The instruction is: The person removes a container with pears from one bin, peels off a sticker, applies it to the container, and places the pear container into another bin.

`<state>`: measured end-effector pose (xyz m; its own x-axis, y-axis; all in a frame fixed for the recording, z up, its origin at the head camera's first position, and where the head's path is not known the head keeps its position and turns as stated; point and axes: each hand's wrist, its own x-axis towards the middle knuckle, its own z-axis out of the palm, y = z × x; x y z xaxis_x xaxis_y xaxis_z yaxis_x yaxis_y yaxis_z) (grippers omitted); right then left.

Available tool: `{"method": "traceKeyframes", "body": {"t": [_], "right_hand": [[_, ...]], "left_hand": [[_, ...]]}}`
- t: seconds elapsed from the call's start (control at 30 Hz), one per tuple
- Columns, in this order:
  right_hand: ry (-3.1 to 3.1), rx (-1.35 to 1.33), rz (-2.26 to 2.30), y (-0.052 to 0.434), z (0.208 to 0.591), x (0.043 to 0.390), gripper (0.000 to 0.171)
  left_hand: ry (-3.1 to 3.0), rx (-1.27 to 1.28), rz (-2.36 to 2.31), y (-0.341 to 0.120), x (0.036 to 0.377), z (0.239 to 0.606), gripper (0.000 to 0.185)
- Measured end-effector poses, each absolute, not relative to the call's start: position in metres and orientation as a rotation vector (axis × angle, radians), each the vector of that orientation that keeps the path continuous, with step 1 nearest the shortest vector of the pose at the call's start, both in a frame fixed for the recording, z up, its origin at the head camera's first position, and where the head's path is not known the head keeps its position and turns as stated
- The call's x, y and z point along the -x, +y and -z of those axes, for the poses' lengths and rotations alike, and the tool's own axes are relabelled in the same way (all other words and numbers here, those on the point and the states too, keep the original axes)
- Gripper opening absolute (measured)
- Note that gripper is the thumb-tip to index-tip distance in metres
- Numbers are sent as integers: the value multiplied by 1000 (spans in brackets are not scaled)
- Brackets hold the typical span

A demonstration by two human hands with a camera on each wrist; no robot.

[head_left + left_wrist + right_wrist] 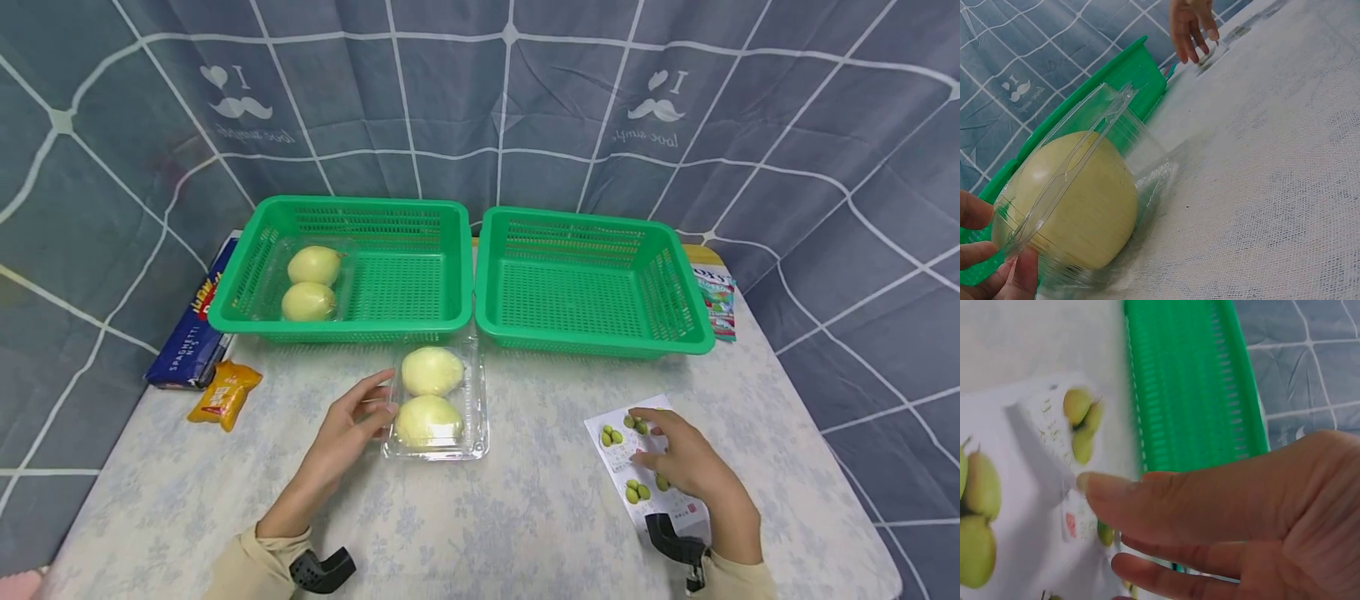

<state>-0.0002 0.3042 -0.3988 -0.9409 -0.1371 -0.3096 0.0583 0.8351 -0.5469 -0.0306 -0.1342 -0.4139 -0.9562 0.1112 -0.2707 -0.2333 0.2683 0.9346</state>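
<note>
Nearest to us, our left hand [352,429] rests its fingers [997,275] curled on the clear box [438,404], its long axis pointing away, just right of them. Right hand [686,467] lies with fingers relaxed on the white packet [626,454].

The blue packet [197,321] at the tabletop's left edge reads "SPAGHETTI" along its side, followed by small characters that look like "N·5". The grey curtain [480,100] behind the baskets carries the same print twice: an "I", a heart and a moustache, above a cursive line reading roughly "love simple". The print on the orange sachet [225,393], the white packet with green fruit [645,467] and the packet behind the right basket [716,298] is too small to read.
</note>
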Motion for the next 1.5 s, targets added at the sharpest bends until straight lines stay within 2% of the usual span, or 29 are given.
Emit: {"method": "traceKeyframes", "body": {"t": [0.27,0.57,0.83,1.07,1.5], "right_hand": [[2707,89,789,305,406,-1,56],[2722,66,836,296,412,-4,61],[2769,157,879,294,418,-3,50],[2792,148,894,289,419,-4,27],[2861,133,851,285,418,-1,23]], "left_hand": [[2250,96,-1751,-135,31,414,53],[2239,79,-1761,-135,31,414,53],[2228,83,-1765,-136,31,414,54],[2237,76,-1758,-135,32,413,53],[2230,75,-1750,-135,31,410,53]]}}
